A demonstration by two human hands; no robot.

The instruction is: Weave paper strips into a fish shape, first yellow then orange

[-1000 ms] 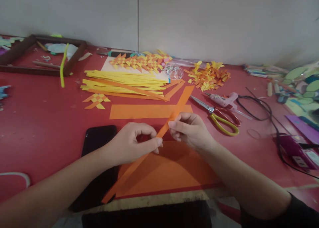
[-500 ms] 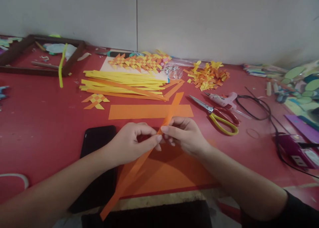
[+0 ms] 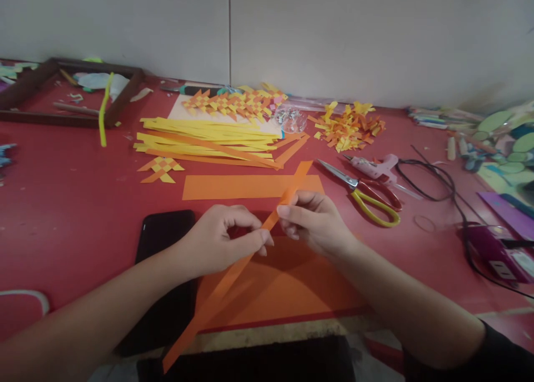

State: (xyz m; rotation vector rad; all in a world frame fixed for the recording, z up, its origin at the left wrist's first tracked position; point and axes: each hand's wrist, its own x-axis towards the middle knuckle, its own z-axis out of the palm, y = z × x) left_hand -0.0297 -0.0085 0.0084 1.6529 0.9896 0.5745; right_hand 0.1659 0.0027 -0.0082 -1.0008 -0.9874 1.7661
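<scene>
A long narrow orange paper strip (image 3: 225,282) slants between my hands, its lower end hanging past the table's front edge. My left hand (image 3: 221,237) pinches it near the middle between thumb and fingers. Higher up, my right hand (image 3: 319,221) grips the same strip, thumb on top, with the upper end sticking out beyond. Beneath the hands lies a large orange paper sheet (image 3: 287,293), partly covered by the right forearm. A wider orange paper piece (image 3: 233,187) lies flat just behind. A black phone (image 3: 164,237) rests under the left wrist.
Yellow and orange strips (image 3: 200,137) are stacked behind, near a woven paper fish (image 3: 161,169). Scissors (image 3: 362,196), a pink glue gun (image 3: 375,166) and its black cable lie to the right. Paper scraps (image 3: 348,127) are heaped at the back; a wooden frame (image 3: 54,118) lies far left.
My right hand has slid a little up and right along the strip, widening the space between the hands. The left hand stays nearly in place.
</scene>
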